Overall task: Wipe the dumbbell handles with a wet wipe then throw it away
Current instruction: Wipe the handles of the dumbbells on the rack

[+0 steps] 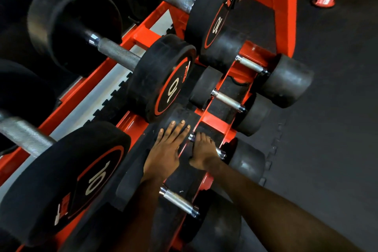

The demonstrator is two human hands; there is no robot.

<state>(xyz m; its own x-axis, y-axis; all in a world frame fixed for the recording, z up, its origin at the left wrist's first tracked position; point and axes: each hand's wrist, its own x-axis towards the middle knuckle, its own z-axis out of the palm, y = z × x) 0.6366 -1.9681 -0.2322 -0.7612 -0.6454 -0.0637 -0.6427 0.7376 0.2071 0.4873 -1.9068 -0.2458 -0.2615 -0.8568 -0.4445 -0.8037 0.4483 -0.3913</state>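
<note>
On the lower tier of a red rack point(214, 124) lie several small black dumbbells with chrome handles. My right hand point(203, 152) is curled round the handle of one small dumbbell point(246, 161), hiding most of that handle. No wet wipe shows in it; any wipe is hidden under the fingers. My left hand point(168, 148) lies flat with straight fingers on the black inner head of that same dumbbell. A nearer dumbbell handle point(179, 200) lies bare below my arms. Two more small handles point(228, 100) point(250, 65) lie farther along.
Large black dumbbells marked 10 point(163, 80) point(67, 178) sit on the upper tier at left, with knurled handles point(117, 54). A red rack upright point(283, 6) rises at the top right. Dark rubber floor point(327, 129) spreads to the right.
</note>
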